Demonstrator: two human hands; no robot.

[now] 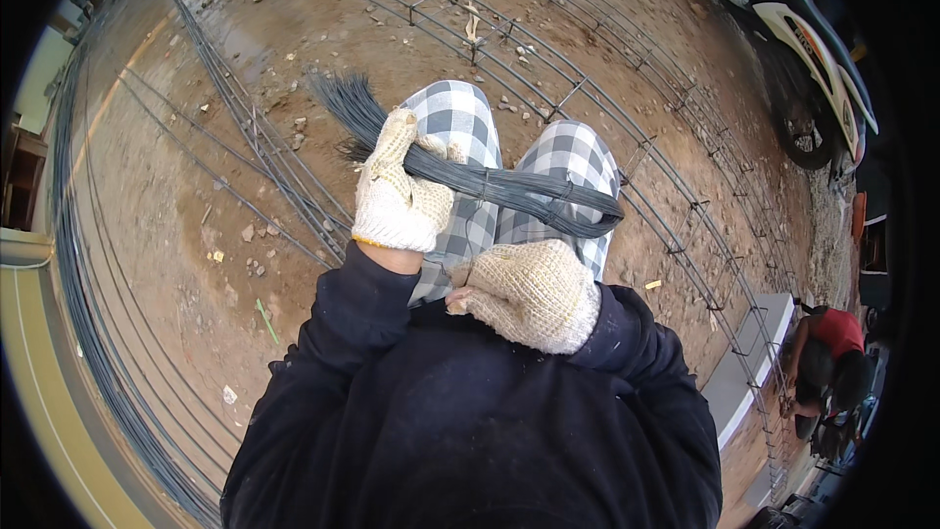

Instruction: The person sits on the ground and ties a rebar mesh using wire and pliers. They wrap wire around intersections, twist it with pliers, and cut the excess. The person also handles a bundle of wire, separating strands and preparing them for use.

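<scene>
A folded bundle of thin dark tie wire (519, 192) lies across my knees, its loose ends fanned out at the upper left and its looped end to the right. My left hand (399, 186), in a cream knitted glove, is closed around the bundle near the fanned ends. Below the looped end, close to my body, is my gloved right hand (534, 296). Its fingers are curled inward, with a bare fingertip showing at the glove's edge. Whatever those fingers may hold is hidden. Under the wire are my checked trousers (452, 120).
Long rebar cages (578, 88) curve past my knees from the top to the right. Loose steel bars (230, 88) lie on the dirt at left, beside another stack (73, 264). A motorbike (808, 44) stands at upper right. Another person (832, 343) crouches at right near a pale slab (754, 358).
</scene>
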